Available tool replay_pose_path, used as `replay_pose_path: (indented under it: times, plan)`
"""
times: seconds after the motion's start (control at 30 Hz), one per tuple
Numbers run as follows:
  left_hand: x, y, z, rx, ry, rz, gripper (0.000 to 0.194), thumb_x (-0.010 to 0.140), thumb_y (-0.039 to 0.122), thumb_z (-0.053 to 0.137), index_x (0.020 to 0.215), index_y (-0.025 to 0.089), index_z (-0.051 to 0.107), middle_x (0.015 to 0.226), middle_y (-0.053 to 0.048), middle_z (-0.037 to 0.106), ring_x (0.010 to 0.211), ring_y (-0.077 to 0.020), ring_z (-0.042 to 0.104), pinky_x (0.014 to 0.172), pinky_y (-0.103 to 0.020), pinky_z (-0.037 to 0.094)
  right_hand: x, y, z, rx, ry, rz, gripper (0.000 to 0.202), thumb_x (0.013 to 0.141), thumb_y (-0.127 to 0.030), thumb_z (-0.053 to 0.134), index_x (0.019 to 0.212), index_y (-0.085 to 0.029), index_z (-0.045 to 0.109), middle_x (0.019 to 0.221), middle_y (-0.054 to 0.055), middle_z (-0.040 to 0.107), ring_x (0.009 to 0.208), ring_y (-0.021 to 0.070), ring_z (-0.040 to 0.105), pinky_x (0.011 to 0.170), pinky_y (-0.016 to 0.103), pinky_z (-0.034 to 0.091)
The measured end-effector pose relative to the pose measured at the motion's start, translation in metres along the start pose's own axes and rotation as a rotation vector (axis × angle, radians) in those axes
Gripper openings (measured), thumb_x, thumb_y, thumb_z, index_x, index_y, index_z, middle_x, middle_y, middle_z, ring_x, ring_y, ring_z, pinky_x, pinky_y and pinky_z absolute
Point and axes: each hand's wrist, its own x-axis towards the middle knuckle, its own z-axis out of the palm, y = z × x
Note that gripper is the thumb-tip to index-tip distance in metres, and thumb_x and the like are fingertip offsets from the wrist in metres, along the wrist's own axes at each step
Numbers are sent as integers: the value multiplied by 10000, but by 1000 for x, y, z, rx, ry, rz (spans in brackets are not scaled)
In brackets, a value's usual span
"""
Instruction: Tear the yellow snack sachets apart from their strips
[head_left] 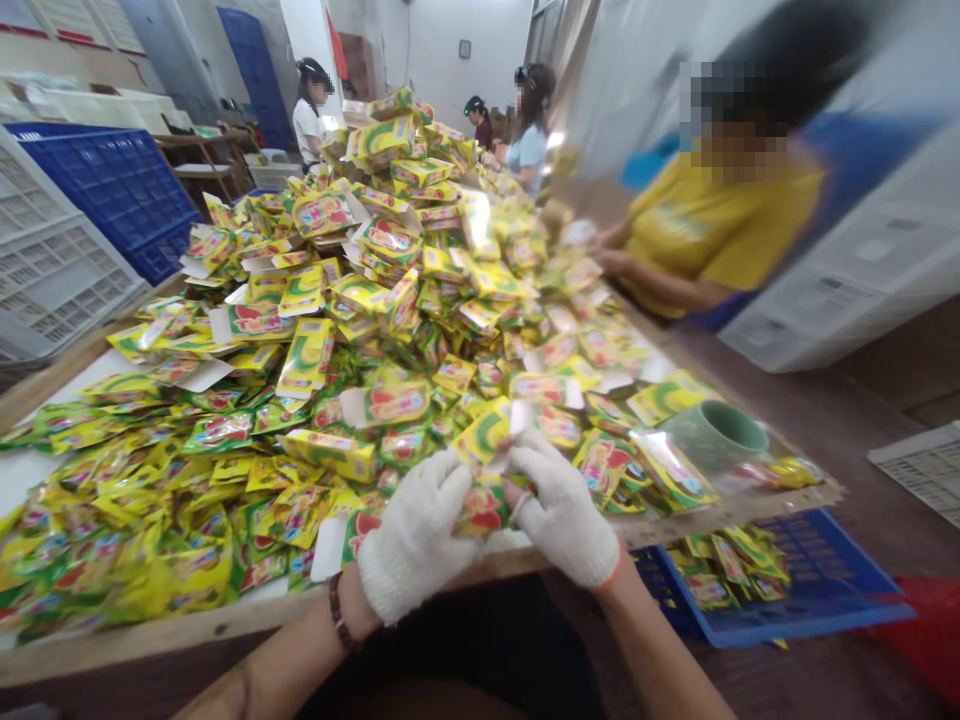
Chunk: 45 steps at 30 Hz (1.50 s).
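Note:
My left hand (424, 530), in a white knitted glove, has its fingers curled on the left side of a small green and yellow packet (482, 507). My right hand (559, 510), gloved too but with bare fingertips showing, grips the packet's right side. Just beyond the fingers is a yellow carton (484, 432) with a white flap, close to my right fingertips. Loose packets (217, 430) and small cartons (306, 358) are heaped around and beyond both hands. Motion blurs part of the view.
A green cylinder (716, 437) lies near the right edge of the wooden-rimmed table (150, 640). Below it, a blue basket (817, 570) holds packets. A person in yellow (720, 220) works at the right side; other people are farther back. Crates (90, 190) stand at left.

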Motion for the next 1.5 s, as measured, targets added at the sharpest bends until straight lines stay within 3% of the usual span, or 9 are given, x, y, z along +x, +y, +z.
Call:
replay_pose_path:
  times: [0.2, 0.47, 0.67, 0.83, 0.97, 1.13, 1.27, 1.37, 1.5]
  plan:
    - [-1, -4, -4, 84, 33, -15, 373, 651, 274, 710, 976, 154, 571, 995, -116, 593, 900, -270, 595, 762, -387, 546, -10, 4, -3, 212, -6, 186, 239, 856, -299, 566, 1070, -197, 533, 1117, 76, 614, 1012, 236, 584, 860, 350, 465]
    - [-2, -2, 3, 92, -10, -2, 399, 635, 230, 717, 996, 137, 575, 1021, -125, 608, 928, -285, 592, 800, -411, 536, -7, -2, 10, -165, 147, 157, 45, 803, -161, 550, 817, -201, 564, 881, 65, 569, 860, 228, 553, 778, 339, 470]
    - [-6, -9, 4, 122, 1, -45, 351, 674, 254, 694, 991, 157, 576, 1021, -117, 597, 933, -275, 587, 792, -398, 529, -8, -9, -2, -60, -82, 85, 172, 867, -151, 462, 945, -185, 612, 975, 76, 619, 919, 213, 584, 842, 333, 484]
    - [-5, -7, 3, 142, 7, 65, 431, 640, 239, 713, 1039, 139, 584, 999, -115, 617, 888, -274, 584, 737, -394, 519, -12, -7, -8, -60, -156, 228, 363, 778, -64, 494, 1068, -210, 658, 1110, 60, 671, 1063, 215, 588, 978, 342, 431]
    - [-5, -7, 2, 147, 17, 92, 430, 624, 200, 695, 1035, 123, 595, 976, -123, 624, 874, -277, 579, 710, -394, 507, -5, -11, -6, -115, -192, 268, 254, 750, -73, 514, 875, -199, 696, 925, 48, 698, 905, 207, 613, 865, 318, 463]
    - [-9, -9, 1, 108, -18, 150, 450, 667, 181, 649, 1109, 137, 578, 1019, -120, 620, 930, -273, 571, 758, -407, 499, 2, -9, -11, 112, -370, 362, 130, 735, -155, 560, 717, -184, 685, 740, -9, 674, 717, 153, 597, 688, 241, 467]
    - [-9, -9, 5, 118, -51, 119, 413, 664, 178, 644, 1074, 152, 595, 1023, -119, 621, 929, -276, 574, 778, -419, 496, 5, -11, -4, -58, -169, 400, 143, 678, -120, 526, 594, -185, 622, 585, -21, 588, 599, 138, 521, 582, 249, 413]
    - [-8, -10, 5, 125, -27, 69, 445, 650, 196, 664, 1087, 151, 592, 1040, -122, 614, 943, -284, 576, 795, -422, 499, 5, -15, 1, 122, -137, 435, 191, 680, -110, 492, 674, -189, 666, 564, -24, 580, 529, 121, 504, 517, 241, 409]
    - [-8, -13, 3, 152, 8, -24, 543, 630, 211, 696, 1151, 136, 564, 1091, -142, 588, 970, -305, 570, 815, -434, 505, -4, -18, -6, 531, -153, 654, 391, 774, -352, 612, 1106, -152, 664, 516, -22, 596, 371, 98, 478, 366, 206, 385]
